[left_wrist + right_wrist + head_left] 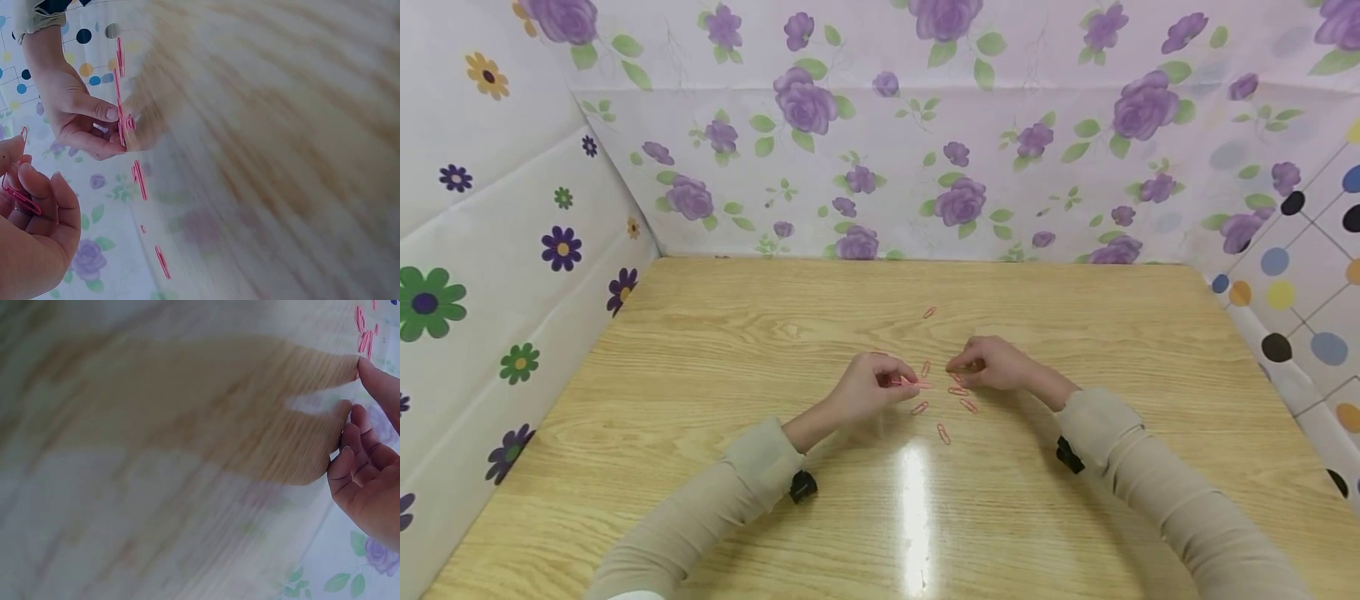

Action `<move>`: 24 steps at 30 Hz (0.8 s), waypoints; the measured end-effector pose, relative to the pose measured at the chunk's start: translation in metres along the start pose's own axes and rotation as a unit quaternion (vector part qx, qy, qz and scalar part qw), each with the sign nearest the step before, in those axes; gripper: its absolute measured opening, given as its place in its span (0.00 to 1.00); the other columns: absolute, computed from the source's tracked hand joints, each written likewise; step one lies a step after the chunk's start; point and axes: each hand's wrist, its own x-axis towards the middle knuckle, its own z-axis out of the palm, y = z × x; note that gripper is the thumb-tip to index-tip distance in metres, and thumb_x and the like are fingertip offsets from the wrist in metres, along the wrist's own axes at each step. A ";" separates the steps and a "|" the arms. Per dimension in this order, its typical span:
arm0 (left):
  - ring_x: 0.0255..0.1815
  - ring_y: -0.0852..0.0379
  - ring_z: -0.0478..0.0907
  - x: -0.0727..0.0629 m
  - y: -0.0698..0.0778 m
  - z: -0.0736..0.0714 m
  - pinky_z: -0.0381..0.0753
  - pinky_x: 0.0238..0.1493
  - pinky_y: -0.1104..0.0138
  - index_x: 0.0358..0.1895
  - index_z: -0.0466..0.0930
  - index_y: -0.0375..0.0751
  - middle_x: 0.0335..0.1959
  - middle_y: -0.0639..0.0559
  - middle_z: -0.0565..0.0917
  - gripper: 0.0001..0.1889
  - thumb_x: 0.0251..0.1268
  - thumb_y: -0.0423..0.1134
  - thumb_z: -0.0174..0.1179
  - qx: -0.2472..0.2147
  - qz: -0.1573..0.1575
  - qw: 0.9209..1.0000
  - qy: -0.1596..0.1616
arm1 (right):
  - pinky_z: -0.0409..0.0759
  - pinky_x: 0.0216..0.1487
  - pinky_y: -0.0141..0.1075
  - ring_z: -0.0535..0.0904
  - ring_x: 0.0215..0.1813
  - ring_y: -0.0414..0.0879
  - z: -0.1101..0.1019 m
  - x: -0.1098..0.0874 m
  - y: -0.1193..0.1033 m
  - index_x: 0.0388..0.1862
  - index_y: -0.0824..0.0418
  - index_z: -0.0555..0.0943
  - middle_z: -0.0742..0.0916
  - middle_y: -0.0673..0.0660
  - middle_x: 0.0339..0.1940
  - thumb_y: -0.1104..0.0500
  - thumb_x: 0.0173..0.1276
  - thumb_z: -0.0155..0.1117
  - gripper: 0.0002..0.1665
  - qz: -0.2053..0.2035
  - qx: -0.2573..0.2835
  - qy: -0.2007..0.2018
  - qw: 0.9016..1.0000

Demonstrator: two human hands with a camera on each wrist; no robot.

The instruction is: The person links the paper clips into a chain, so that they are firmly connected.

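Pink paperclips (pixel 25 201) pinched in left hand (pixel 865 388); loose paperclips (pixel 926 368) between it and right hand (pixel 997 365), whose fingertips (pixel 369 372) stand parted.

with the loose paper clips (pixel 958 392) as the clock's centre, the widest way in is from six, over bare tabletop (pixel 857 550) between the left sleeve (pixel 700 508) at eight and the right sleeve (pixel 1187 492) at four, to the near clip (pixel 943 434). the left hand (pixel 863 390) blocks nine and the right hand (pixel 1002 365) two; the gap between them is narrow (strewn with clips). toward twelve a broad strip is free around one far clip (pixel 930 312), up to the floral cloth (pixel 917 167).
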 end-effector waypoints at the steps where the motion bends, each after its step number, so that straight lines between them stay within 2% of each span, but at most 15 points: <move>1: 0.20 0.62 0.64 0.000 0.001 0.000 0.63 0.23 0.75 0.31 0.82 0.28 0.19 0.50 0.73 0.04 0.53 0.27 0.63 -0.001 -0.001 1.000 0.000 | 0.66 0.29 0.33 0.67 0.28 0.44 0.000 0.000 0.000 0.43 0.63 0.83 0.79 0.53 0.29 0.63 0.55 0.68 0.14 0.002 -0.002 0.001 1.000; 3: 0.20 0.62 0.64 0.000 0.002 0.001 0.63 0.23 0.75 0.31 0.82 0.28 0.19 0.50 0.73 0.04 0.53 0.27 0.63 -0.003 -0.002 1.000 0.001 | 0.68 0.31 0.34 0.69 0.30 0.44 0.001 0.000 0.000 0.41 0.63 0.83 0.79 0.52 0.30 0.63 0.56 0.68 0.12 0.006 -0.006 0.004 1.000; 7: 0.20 0.62 0.65 0.005 -0.021 0.006 0.64 0.22 0.74 0.30 0.83 0.33 0.19 0.53 0.73 0.03 0.53 0.30 0.64 -0.004 -0.002 1.000 0.005 | 0.70 0.32 0.34 0.71 0.30 0.43 0.002 0.000 -0.001 0.32 0.61 0.81 0.79 0.50 0.26 0.63 0.56 0.68 0.05 0.023 0.008 0.010 1.000; 10: 0.20 0.63 0.66 0.008 -0.038 0.009 0.65 0.21 0.74 0.30 0.84 0.38 0.19 0.55 0.74 0.03 0.53 0.33 0.65 -0.001 0.002 1.000 0.009 | 0.69 0.30 0.33 0.69 0.26 0.41 0.002 -0.002 0.000 0.27 0.59 0.79 0.78 0.48 0.22 0.63 0.56 0.68 0.05 0.034 0.022 0.014 0.999; 15: 0.20 0.63 0.66 0.007 -0.038 0.008 0.65 0.21 0.74 0.30 0.84 0.38 0.19 0.55 0.74 0.03 0.53 0.33 0.65 -0.001 0.005 1.000 0.010 | 0.68 0.28 0.32 0.68 0.24 0.40 0.000 -0.004 0.001 0.24 0.59 0.81 0.79 0.47 0.21 0.63 0.59 0.65 0.04 0.030 0.020 0.019 0.999; 19: 0.19 0.62 0.65 0.007 -0.037 0.008 0.64 0.21 0.74 0.31 0.84 0.38 0.19 0.55 0.74 0.03 0.53 0.33 0.65 -0.007 -0.001 1.000 0.010 | 0.71 0.29 0.32 0.73 0.26 0.38 -0.001 -0.008 0.001 0.28 0.62 0.85 0.85 0.50 0.26 0.63 0.60 0.64 0.04 0.020 0.012 0.024 0.999; 24: 0.19 0.61 0.64 0.007 -0.038 0.008 0.63 0.21 0.74 0.31 0.84 0.37 0.19 0.54 0.73 0.04 0.53 0.34 0.65 -0.008 -0.009 1.000 0.009 | 0.74 0.29 0.33 0.79 0.28 0.41 -0.003 -0.013 -0.001 0.30 0.65 0.86 0.86 0.56 0.28 0.65 0.58 0.64 0.05 0.005 -0.031 0.043 0.999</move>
